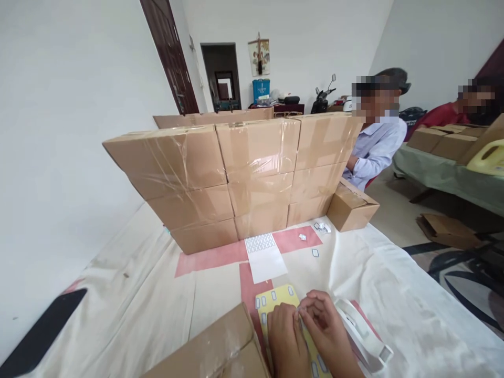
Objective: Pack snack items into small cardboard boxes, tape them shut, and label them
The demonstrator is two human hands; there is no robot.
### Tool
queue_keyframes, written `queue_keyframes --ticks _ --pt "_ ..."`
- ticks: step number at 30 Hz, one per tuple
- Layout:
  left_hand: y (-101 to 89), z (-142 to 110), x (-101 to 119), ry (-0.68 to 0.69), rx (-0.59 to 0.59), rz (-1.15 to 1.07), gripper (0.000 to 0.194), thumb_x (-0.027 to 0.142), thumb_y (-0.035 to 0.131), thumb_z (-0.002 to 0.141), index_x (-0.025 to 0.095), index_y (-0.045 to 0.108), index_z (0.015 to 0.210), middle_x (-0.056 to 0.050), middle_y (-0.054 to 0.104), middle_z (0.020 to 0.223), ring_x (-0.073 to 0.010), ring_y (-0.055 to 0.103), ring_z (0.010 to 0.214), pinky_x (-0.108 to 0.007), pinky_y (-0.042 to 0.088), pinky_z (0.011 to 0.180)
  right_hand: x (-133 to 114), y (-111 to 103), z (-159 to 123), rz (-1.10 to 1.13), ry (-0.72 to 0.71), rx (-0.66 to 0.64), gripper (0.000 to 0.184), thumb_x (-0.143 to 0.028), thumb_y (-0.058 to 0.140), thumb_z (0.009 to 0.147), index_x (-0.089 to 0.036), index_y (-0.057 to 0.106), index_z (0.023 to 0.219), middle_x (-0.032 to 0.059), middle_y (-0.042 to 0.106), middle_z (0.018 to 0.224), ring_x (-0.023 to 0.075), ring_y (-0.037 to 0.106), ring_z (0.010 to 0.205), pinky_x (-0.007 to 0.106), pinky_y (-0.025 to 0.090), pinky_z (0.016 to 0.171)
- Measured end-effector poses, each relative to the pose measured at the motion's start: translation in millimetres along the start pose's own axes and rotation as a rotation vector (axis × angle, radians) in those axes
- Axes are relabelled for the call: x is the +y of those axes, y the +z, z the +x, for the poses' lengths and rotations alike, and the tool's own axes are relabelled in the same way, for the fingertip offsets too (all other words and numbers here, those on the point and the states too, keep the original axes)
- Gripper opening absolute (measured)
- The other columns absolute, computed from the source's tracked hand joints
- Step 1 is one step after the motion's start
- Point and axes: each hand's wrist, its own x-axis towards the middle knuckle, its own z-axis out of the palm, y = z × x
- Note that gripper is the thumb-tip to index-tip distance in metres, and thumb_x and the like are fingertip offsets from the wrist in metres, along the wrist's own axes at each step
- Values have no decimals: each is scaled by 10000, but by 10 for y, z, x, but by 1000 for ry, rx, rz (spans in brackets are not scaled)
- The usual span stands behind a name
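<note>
My left hand (284, 331) and my right hand (323, 317) meet over a yellow sheet (286, 295) that bears several small outlined labels. The fingers of both are closed and their tips come together. A tiny pale bit shows at the fingertips, too small to name. Just right of my right hand lies a white plastic object (360, 325), long and curved, with something red beneath it. At lower left, a closed cardboard box (220, 346) stands close to my left hand. Beyond the yellow sheet is a white sheet (268, 268) with rows of small printed outlines.
A wall of stacked, taped cartons (255, 152) spans the table's far side, with a single carton (350, 205) at its right. Scraps (302, 237) lie on the pale cloth (212, 310). A dark flat object (51, 325) is at left. A person (380, 142) sits behind the cartons.
</note>
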Motion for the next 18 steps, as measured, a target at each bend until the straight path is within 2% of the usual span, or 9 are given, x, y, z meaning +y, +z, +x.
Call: queue_keyframes --ticks 3,7,10,12,15,16,18 --pt "-93 5 29 31 -54 14 297 214 362 1030 231 584 834 -24 615 788 -183 570 748 -309 395 712 -74 15 -23 12 -4 6 348 -377 711 915 -249 504 1164 42 706 913 171 688 781 257 553 686" --pt "-199 6 148 -55 -160 -37 340 279 330 1047 220 630 898 -49 668 856 -187 617 802 -315 452 746 -146 9 -61 18 -31 79 325 -375 708 917 -240 526 1150 48 707 916 175 686 802 258 551 686" --pt "-239 -21 293 -155 -293 -96 357 330 353 1040 203 659 1172 -104 726 1086 -218 675 1002 -346 509 867 -193 -18 -85 12 -69 137 297 -359 708 919 -235 538 1129 55 703 922 183 687 818 262 554 668" --pt "-266 -75 398 -209 -384 -112 420 344 392 1021 180 591 1352 -129 731 1147 -230 691 1031 -356 528 896 -226 -34 -90 22 -92 163 256 -342 695 931 -238 545 1110 49 698 919 176 684 821 260 557 678" --pt "-419 -226 546 -240 -424 -128 529 350 405 1011 140 454 1494 -98 751 973 -196 704 835 -310 554 775 -280 -58 -77 39 -143 178 177 -301 677 948 -246 556 1066 35 691 911 158 687 846 250 562 717" --pt "-530 -288 589 -223 -406 -117 534 345 406 1012 140 437 1504 -70 743 887 -177 689 751 -284 551 713 -304 -66 -71 42 -159 181 165 -283 678 949 -249 560 1059 30 690 908 152 687 845 243 560 715" --pt "-870 -390 649 -136 -322 -15 484 328 442 1000 187 494 1460 -17 707 745 -152 648 627 -252 536 624 -373 -73 -68 46 -188 175 164 -247 686 942 -253 567 1055 23 694 902 143 689 840 232 555 708"
